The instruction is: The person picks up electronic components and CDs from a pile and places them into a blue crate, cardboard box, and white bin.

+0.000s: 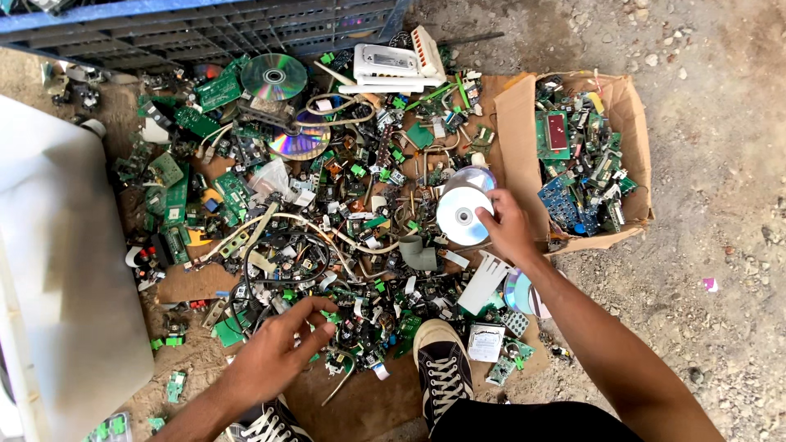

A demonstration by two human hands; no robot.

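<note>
Discs are what I'm sorting out of the scrap: my right hand (506,225) pinches a white disc (460,214) at its rim, held just left of the cardboard box (516,123), with a second disc edge showing behind it. My left hand (282,340) hovers with fingers loosely curled over small green parts (327,315); I cannot tell whether it grips anything. By my judgement little is done: 2 more shiny discs (274,76) lie at the top of the pile, another (520,290) beside my right forearm, and the heap of circuit boards (213,196), cables and plugs is thick. The box holds green and blue boards; a blue crate (205,33) sits beyond, contents unclear.
</note>
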